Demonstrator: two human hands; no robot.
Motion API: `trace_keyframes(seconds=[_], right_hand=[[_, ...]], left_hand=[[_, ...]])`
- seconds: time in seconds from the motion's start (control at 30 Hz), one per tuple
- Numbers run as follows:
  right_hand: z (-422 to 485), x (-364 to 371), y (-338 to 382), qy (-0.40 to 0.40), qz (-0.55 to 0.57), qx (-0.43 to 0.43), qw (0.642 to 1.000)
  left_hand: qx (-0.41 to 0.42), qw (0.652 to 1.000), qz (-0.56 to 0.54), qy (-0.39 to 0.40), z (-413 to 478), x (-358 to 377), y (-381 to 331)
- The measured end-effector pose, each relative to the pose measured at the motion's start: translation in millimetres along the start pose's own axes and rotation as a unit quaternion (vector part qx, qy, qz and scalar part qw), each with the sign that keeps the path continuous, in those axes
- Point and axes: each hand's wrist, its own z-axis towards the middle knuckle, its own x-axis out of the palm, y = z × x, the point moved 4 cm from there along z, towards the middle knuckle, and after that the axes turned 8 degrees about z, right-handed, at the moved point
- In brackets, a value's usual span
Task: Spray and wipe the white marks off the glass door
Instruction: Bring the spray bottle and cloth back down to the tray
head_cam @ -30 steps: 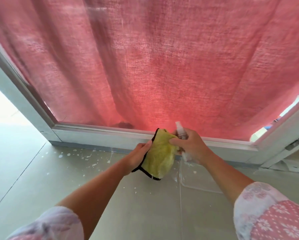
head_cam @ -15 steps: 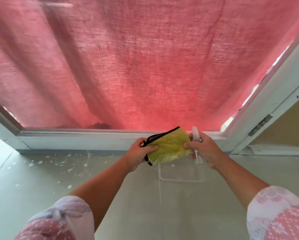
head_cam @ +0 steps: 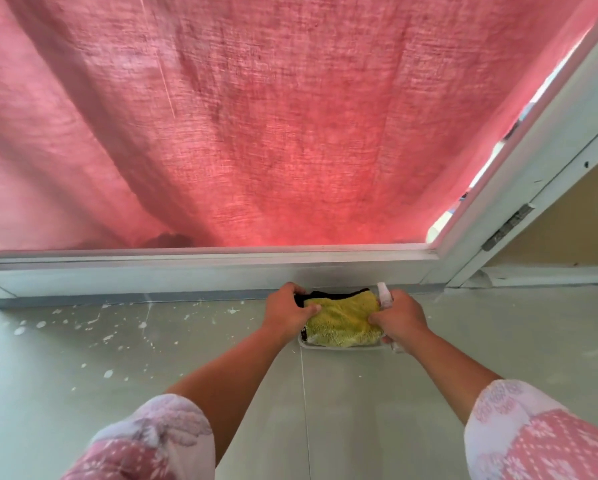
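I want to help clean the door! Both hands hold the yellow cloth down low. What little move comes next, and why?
Probably free the right hand from the yellow cloth and lift its spray bottle toward the glass door: a thin white streak seems to show there, and the left hand grips the cloth.

This seems to be a room of a home. Beyond the left grip (head_cam: 287, 313) and the right grip (head_cam: 401, 318) stands a glass door (head_cam: 256, 116) with a white frame (head_cam: 186, 271), and a pink curtain (head_cam: 360, 174) hangs behind the glass. The floor (head_cam: 498, 341) has large pale tiles, with white spots (head_cam: 107, 337) left of the left grip. Up and right of the right grip are a metal hinge (head_cam: 509, 226) and a beige wall (head_cam: 574, 220).
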Motion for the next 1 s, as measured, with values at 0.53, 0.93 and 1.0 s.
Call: trace_keyframes(seconds=[0.53, 0.93, 1.0], right_hand=[[-35, 75, 82, 0.122, 0.180, -0.167, 0.962], [-42, 130, 103, 0.070, 0.089, -0.284, 0.952], [-42, 135, 103, 0.068, 0.070, -0.282, 0.954]], left_hand=[[-0.013, 0.997, 0.052, -0.059, 4, -47, 32], [-0.016, 0.990, 0.111, -0.089, -4, -93, 69], [-0.003, 0.989, 0.124, -0.082, -5, -95, 71]])
